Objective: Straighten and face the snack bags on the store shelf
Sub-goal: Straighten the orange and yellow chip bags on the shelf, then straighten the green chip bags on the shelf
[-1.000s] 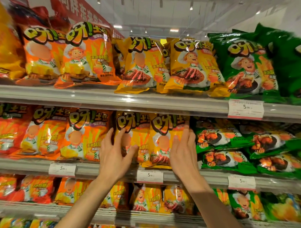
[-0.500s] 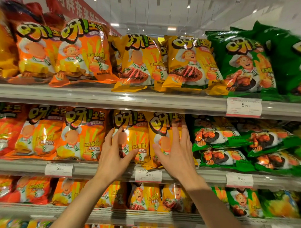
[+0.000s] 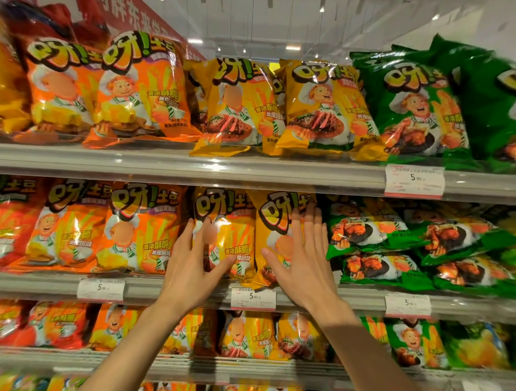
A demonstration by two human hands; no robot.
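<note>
1. Two yellow snack bags stand side by side on the middle shelf (image 3: 189, 289), at its centre. The left yellow bag (image 3: 229, 223) stands upright and faces forward; the right yellow bag (image 3: 275, 222) leans, its top tilted toward the left one and its lower corner overhanging the shelf edge.
2. Left hand (image 3: 194, 269): fingers spread and fairly straight, laid against the lower left part of the left yellow bag, thumb stretched across its front. It clasps nothing; the hand is released.
3. Right hand (image 3: 302, 261): fingers straight and close together, pointing upward, lying flat on the right half of the right yellow bag; thumb extended left across the bag's lower front. It too is released, pressing rather than grasping.
4. The two bags sit between the hands, each hand covering the outer side of its own bag.
5. Orange bags (image 3: 138, 229) stand just left of the yellow pair; green bags (image 3: 375, 246) lie stacked flat just to the right.
6. A price tag (image 3: 253, 298) is clipped to the shelf rail directly below the yellow pair, between the two wrists.
7. The upper shelf (image 3: 164, 165) carries the same sequence of orange, yellow and green bags; the lower shelf (image 3: 245, 367) holds more of them behind the forearms.
</note>
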